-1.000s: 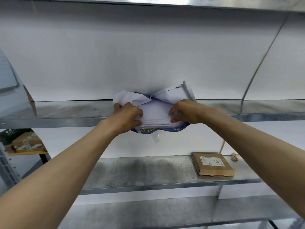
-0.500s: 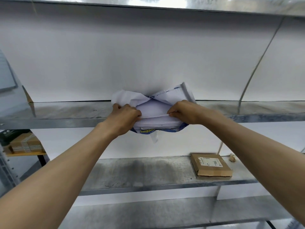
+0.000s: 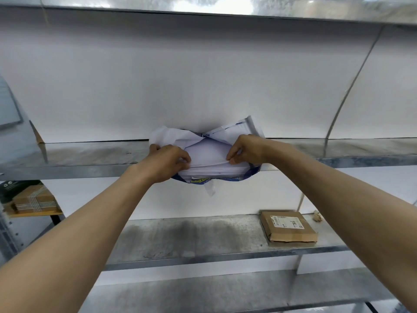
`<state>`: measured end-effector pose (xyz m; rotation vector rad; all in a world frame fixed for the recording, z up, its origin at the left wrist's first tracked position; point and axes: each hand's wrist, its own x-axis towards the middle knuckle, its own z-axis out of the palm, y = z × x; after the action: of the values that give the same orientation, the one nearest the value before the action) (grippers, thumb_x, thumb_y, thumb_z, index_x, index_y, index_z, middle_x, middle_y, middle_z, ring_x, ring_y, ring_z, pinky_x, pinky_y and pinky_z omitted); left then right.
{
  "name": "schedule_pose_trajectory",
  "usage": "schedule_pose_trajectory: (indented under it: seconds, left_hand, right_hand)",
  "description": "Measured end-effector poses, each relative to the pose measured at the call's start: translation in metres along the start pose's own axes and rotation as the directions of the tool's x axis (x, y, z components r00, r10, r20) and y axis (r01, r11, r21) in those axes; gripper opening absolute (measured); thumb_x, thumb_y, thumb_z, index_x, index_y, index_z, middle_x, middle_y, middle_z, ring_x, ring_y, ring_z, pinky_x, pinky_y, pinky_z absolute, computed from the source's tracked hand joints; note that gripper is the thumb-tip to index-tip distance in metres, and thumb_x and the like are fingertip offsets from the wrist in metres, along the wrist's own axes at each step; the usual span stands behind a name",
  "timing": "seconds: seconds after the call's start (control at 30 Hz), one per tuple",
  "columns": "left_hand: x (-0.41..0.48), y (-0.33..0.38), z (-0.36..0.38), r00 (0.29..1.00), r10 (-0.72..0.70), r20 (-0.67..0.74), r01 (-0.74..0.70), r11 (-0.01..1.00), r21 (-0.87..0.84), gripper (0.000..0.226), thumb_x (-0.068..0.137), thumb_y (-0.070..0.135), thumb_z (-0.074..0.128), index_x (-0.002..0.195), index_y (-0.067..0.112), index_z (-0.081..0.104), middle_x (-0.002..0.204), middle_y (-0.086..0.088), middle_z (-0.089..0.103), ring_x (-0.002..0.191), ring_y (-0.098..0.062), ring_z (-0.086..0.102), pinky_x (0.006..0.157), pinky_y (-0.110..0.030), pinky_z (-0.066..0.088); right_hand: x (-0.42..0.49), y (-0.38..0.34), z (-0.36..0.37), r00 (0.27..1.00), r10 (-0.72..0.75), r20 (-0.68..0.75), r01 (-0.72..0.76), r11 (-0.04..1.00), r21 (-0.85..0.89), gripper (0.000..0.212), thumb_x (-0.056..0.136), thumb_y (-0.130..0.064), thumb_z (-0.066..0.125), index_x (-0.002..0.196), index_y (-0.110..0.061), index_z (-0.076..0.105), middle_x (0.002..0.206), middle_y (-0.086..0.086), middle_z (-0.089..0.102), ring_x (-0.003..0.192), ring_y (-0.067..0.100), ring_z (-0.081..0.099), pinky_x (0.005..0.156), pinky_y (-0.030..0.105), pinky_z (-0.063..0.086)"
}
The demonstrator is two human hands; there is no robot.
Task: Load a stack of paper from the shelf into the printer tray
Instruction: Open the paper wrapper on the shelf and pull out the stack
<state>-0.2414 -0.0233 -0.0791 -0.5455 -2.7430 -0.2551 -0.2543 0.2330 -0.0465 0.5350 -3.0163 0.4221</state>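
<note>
A stack of white paper (image 3: 208, 154) lies in a torn-open white and blue wrapper (image 3: 239, 129) at the front edge of the metal shelf (image 3: 90, 159). My left hand (image 3: 165, 162) pinches the left front corner of the upper sheets. My right hand (image 3: 247, 150) pinches the right front corner of the same sheets. The upper sheets are raised slightly off the pile below. The wrapper's blue front edge (image 3: 214, 180) hangs over the shelf lip. No printer is in view.
A flat brown cardboard parcel (image 3: 287, 229) lies on the lower shelf (image 3: 191, 240) at the right, with a small scrap beside it. Taped cardboard boxes (image 3: 33, 199) sit on a wooden board at the far left. Another metal shelf runs overhead.
Both hands have shifted from pressing on the wrapper to pinching the top sheets at the front corners, lifting them a little. The view has tilted slightly.
</note>
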Motion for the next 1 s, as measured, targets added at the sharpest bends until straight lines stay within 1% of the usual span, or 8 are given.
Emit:
schedule_pose_trajectory:
  seconds: [0.2,0.4,0.5,0.6,0.7,0.77,0.87,1.0]
  left_hand:
    - [-0.001,0.001,0.003,0.999,0.038,-0.033,-0.039,0.999,-0.023,0.024,0.099,0.035,0.048,0.111,0.027,0.067,0.114,0.008,0.069,0.109,-0.016,0.058,0.092,-0.038,0.024]
    - [-0.006,0.012,0.003,0.981,0.106,-0.161,-0.086,0.988,0.129,0.027,0.101,0.024,0.040,0.100,0.017,0.066,0.097,-0.002,0.073,0.097,-0.028,0.063,0.090,-0.039,0.028]
    - [-0.023,0.014,0.004,0.942,0.200,-0.271,-0.159,0.973,0.167,0.030,0.100,0.027,0.035,0.093,0.015,0.062,0.094,-0.004,0.071,0.092,-0.029,0.064,0.093,-0.043,0.038]
    - [-0.047,0.013,0.012,0.905,0.284,-0.317,-0.255,0.958,0.129,0.037,0.094,0.032,0.030,0.087,0.016,0.063,0.085,-0.001,0.070,0.079,-0.029,0.065,0.085,-0.045,0.047]
    - [-0.059,0.014,0.020,0.896,0.295,-0.333,-0.300,0.953,0.039,0.032,0.094,0.030,0.039,0.091,0.014,0.066,0.089,-0.002,0.071,0.081,-0.027,0.063,0.077,-0.042,0.051]
    - [-0.065,0.015,0.024,0.884,0.276,-0.377,-0.316,0.948,-0.047,0.032,0.093,0.031,0.042,0.093,0.011,0.067,0.091,-0.001,0.070,0.083,-0.023,0.059,0.076,-0.032,0.048]
    - [-0.078,0.016,0.025,0.889,0.206,-0.409,-0.313,0.925,-0.215,0.020,0.095,0.025,0.052,0.094,0.011,0.067,0.091,0.007,0.063,0.085,-0.017,0.053,0.075,-0.023,0.040]
    - [-0.097,0.017,0.023,0.916,0.065,-0.396,-0.234,0.889,-0.394,0.010,0.088,0.022,0.068,0.090,0.013,0.072,0.091,0.007,0.066,0.086,-0.007,0.060,0.079,-0.016,0.044]
  right_hand:
    - [0.000,-0.001,0.005,0.992,-0.051,-0.119,0.044,0.997,-0.058,0.021,0.094,-0.015,0.057,0.100,-0.015,0.077,0.095,0.003,0.071,0.090,0.025,0.063,0.080,0.030,0.050]
    - [-0.019,-0.004,0.022,0.930,-0.167,-0.327,0.092,0.968,-0.232,0.018,0.093,-0.007,0.044,0.094,-0.011,0.062,0.105,0.010,0.065,0.095,0.034,0.058,0.081,0.044,0.051]
    - [-0.042,-0.007,0.022,0.914,-0.216,-0.344,0.190,0.976,-0.106,0.018,0.096,-0.012,0.049,0.085,-0.010,0.064,0.087,0.004,0.062,0.083,0.029,0.057,0.073,0.036,0.044]
    - [-0.067,-0.007,0.024,0.960,-0.038,-0.278,0.105,0.967,0.231,0.026,0.093,-0.025,0.058,0.083,-0.005,0.070,0.078,0.001,0.066,0.072,0.018,0.056,0.068,0.033,0.042]
    - [-0.072,-0.012,0.038,0.932,0.204,-0.300,-0.011,0.844,0.537,0.029,0.091,-0.024,0.062,0.080,0.001,0.068,0.069,0.004,0.054,0.062,0.015,0.045,0.061,0.031,0.036]
    - [-0.067,-0.016,0.045,0.879,0.383,-0.285,-0.067,0.690,0.720,0.011,0.087,-0.010,0.066,0.078,-0.005,0.068,0.076,0.005,0.058,0.072,0.018,0.053,0.068,0.035,0.045]
    - [-0.067,-0.022,0.048,0.831,0.529,-0.168,-0.102,0.443,0.891,0.010,0.080,0.009,0.063,0.079,-0.001,0.061,0.083,0.014,0.053,0.077,0.027,0.055,0.074,0.036,0.050]
    - [-0.078,-0.035,0.047,0.807,0.590,-0.016,-0.157,0.241,0.958,0.030,0.081,0.014,0.063,0.110,0.012,0.058,0.096,0.014,0.054,0.069,0.022,0.057,0.050,0.023,0.056]
